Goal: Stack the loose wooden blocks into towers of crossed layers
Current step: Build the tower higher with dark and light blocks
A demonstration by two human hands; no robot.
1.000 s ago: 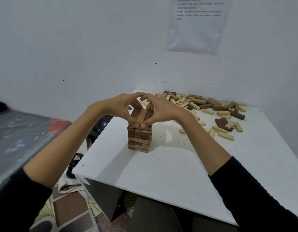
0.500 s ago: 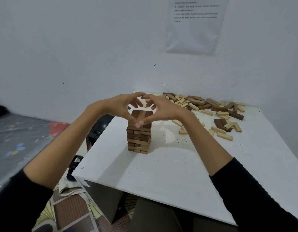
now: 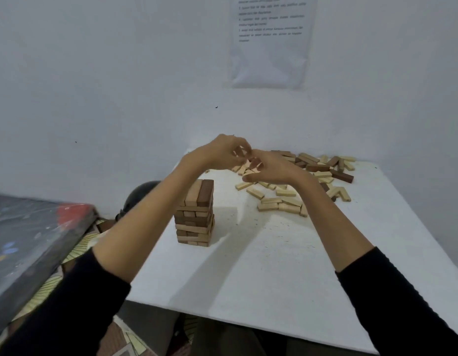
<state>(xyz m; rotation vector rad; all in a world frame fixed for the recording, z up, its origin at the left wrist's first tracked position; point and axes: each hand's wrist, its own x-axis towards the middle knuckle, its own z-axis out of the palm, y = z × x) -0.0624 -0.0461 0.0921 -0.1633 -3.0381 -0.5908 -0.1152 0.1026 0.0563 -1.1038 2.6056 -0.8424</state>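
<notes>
Left hand point(image 3: 222, 154) and right hand point(image 3: 272, 170) hover behind the brown-and-tan wooden block tower point(image 3: 195, 217), likely to grab loose wooden blocks point(image 3: 289, 193). Their fingers point(image 3: 242, 148) are curled and blurry. I cannot tell if they hold anything.

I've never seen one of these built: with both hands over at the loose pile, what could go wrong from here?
1. The left hand reaches toward the loose blocks with its forearm passing close by the tower; a brush could topple it.
2. Some lower tower layers look slightly uneven, so added weight might tip it.
3. The tower stands near the table's left edge; toppled blocks could fall to the floor.
</notes>
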